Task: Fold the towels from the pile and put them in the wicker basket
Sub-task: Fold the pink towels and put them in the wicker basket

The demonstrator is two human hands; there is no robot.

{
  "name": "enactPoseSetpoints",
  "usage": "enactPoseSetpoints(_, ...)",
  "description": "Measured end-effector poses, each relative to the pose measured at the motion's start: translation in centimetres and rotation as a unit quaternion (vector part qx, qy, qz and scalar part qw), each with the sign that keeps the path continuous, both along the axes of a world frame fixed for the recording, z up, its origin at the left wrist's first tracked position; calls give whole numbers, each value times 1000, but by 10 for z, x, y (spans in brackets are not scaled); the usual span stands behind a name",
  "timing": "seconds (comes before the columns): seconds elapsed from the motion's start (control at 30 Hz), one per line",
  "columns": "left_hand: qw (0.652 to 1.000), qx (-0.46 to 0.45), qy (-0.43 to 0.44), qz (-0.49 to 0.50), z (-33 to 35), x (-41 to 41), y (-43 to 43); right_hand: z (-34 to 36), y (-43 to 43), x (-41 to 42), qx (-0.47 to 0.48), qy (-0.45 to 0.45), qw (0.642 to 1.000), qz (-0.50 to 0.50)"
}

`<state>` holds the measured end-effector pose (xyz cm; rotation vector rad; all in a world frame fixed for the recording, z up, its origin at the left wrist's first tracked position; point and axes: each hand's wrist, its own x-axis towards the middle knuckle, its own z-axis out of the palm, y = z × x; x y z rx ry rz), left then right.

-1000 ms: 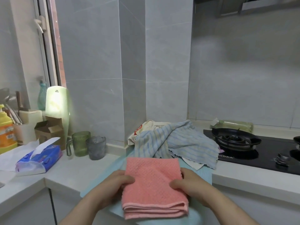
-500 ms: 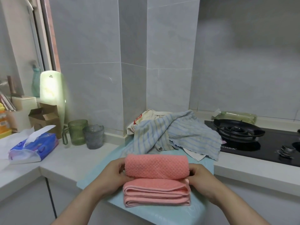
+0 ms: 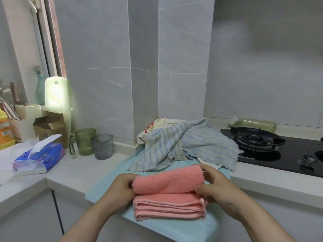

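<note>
On the far left I see a yellow bottle [image 3: 5, 131], then an open cardboard box [image 3: 50, 127] with a pale green board [image 3: 56, 96] leaning behind it. A blue tissue pack [image 3: 37, 158] lies nearer on the white counter [image 3: 78, 168]. A green mug [image 3: 84, 141] and a grey glass [image 3: 102, 146] stand side by side. On the right is a black stove [image 3: 283, 154], with a plastic bottle [image 3: 257, 123] lying behind it.

The pink towel [image 3: 167, 194], waffle-textured, lies at 6 o'clock in the view, folded into flat stacked layers with neat hemmed edges facing the person. Its far part curls over into a rounded roll on top of the stack, pinched at 9 o'clock by the left hand [image 3: 120, 189] and at 3 o'clock by the right hand [image 3: 216, 187]. At 12 o'clock, just beside it, the pile of towels [image 3: 183, 147] sits crumpled: blue-and-cream striped cloths, perhaps over a cream one.
</note>
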<state>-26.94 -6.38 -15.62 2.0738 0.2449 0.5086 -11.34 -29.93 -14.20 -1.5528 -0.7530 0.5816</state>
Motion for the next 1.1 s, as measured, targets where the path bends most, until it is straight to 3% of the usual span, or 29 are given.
enactPoseSetpoints(0.2,999,-2,28,19,5,-9,1,-4,-9,-10,-14,-20,1000,10)
enactPoseSetpoints(0.4,987,158,20,14,0,-16,-4,-12,-11,-17,-35,-52,998,-6)
enactPoseSetpoints(0.77,984,169,43,19,-16,-27,-4,-20,-4,-29,-62,-144,983,-93)
enactPoseSetpoints(0.83,976,206,54,33,-12,-22,-6,-9,2,-26,-102,-201,964,-142)
enactPoseSetpoints(0.93,947,306,66,68,4,-12,-11,16,18,-24,-190,-327,899,-219)
enactPoseSetpoints(1.0,931,346,85,83,13,-5,-17,32,30,-33,-218,-380,883,-169)
enactPoseSetpoints(1.1,913,369,126,118,26,5,-28,32,44,-41,-334,-422,841,-60)
